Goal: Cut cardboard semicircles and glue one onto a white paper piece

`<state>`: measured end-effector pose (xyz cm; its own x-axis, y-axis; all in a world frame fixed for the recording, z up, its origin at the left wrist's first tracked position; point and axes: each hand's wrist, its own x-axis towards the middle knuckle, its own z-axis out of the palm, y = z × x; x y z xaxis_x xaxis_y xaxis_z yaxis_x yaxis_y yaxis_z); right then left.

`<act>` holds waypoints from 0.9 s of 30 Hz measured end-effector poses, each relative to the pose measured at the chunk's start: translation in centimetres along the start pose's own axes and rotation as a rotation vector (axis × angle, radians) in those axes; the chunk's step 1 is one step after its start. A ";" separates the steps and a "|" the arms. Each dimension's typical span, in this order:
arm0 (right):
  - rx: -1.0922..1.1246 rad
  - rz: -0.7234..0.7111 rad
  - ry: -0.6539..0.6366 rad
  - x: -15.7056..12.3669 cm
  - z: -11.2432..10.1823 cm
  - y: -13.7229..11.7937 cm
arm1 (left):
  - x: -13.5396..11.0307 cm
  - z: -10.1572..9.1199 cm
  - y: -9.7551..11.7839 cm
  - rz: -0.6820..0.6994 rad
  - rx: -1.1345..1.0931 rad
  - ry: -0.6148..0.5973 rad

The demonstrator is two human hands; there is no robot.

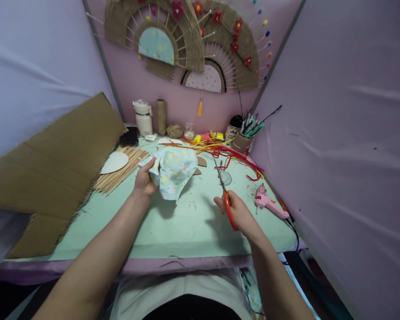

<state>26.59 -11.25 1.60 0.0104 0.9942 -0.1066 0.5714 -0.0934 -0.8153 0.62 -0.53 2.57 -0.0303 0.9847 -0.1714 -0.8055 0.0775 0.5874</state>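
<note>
My left hand grips a piece of pale blue floral fabric and holds it above the table; its lower corner hangs down. To the right, my right hand is wrapped round the red handles of a pair of scissors. The blades point away from me and look closed or nearly so, apart from the fabric. Beyond the blades a clear protractor lies on the pale green tabletop. Brown cardboard pieces lie partly behind the fabric.
A large cardboard sheet leans over the left side, near thin wooden sticks and a white oval. Colourful pipe cleaners spread across the back. A pink glue gun lies right. Jar, twine and pen pot stand behind.
</note>
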 end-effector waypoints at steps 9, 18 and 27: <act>-0.676 -0.044 0.009 -0.7 -2.1 1.8 | 0.3 -0.5 0.6 0.021 -0.031 -0.010; -0.746 -0.079 0.007 -0.8 -1.7 3.3 | -0.6 -0.1 0.3 -0.075 -0.004 -0.022; 0.022 -0.426 -0.017 0.0 0.6 -4.0 | -1.8 0.3 -1.3 -0.158 0.121 -0.151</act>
<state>23.83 -10.92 4.54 -0.2366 0.9432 0.2330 0.5043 0.3242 -0.8003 1.85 -2.37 2.35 0.1860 0.9704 -0.1540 -0.7163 0.2412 0.6547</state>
